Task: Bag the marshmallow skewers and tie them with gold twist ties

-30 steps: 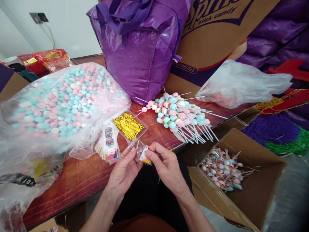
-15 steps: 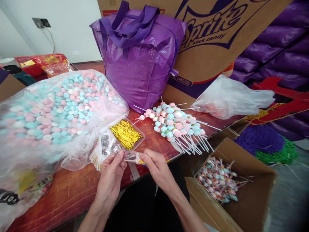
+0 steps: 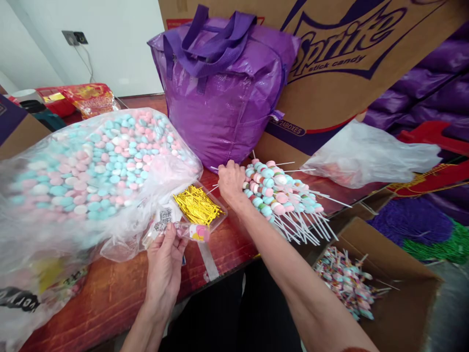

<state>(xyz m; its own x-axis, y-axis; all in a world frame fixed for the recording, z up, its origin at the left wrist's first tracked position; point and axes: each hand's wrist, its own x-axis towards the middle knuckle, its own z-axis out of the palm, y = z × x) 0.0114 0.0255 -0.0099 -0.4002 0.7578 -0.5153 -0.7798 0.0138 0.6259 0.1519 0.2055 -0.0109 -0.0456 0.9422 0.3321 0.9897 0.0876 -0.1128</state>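
Left hand (image 3: 164,264): thumb and fingers pinched on a small clear wrapper (image 3: 192,231), low over the table (image 3: 110,293), just beside the tray of gold twist ties (image 3: 198,204). Right hand (image 3: 230,181): fingers curled on the left end of the candy skewer pile (image 3: 284,193) (grip on a stick: cannot tell). Bag of loose candies (image 3: 98,156) left, purple tote (image 3: 223,93) behind.

My left grip (image 3: 164,259) is held close in, wrist straight, thumb and fingertips pinched together. My right grip (image 3: 230,181) is extended forward on a near-straight arm, palm down, fingers curled under.
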